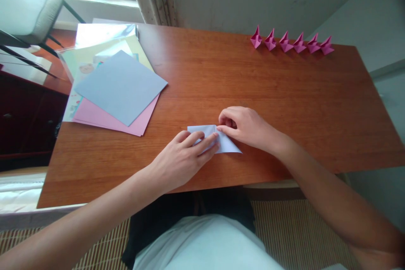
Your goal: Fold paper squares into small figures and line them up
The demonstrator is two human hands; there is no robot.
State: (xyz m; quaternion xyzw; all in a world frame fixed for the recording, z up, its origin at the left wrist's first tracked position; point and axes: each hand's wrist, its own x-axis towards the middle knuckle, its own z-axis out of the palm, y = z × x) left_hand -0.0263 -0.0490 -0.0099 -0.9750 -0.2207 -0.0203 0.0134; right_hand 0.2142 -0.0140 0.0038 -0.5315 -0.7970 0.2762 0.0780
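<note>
A partly folded sheet of light blue origami paper (229, 145) lies flat on the table near its front edge. It has a straight upper left edge and a pointed corner at the right. My left hand (190, 152) rests on the paper with its fingers stretched out over the left and middle, hiding part of it. At the paper's upper edge is my right hand (242, 124), its fingers curled and the thumb touching the paper near the crease. Whether a flap is between those fingers is hard to see.
Blue paper sheets (123, 86) and pink paper sheets (110, 118) lie at the left on printed plastic packaging (71, 107). Several folded pink paper figures (286, 43) stand in a row along the back right of the wooden table (202, 76). A chair (28, 6) stands beyond the left end.
</note>
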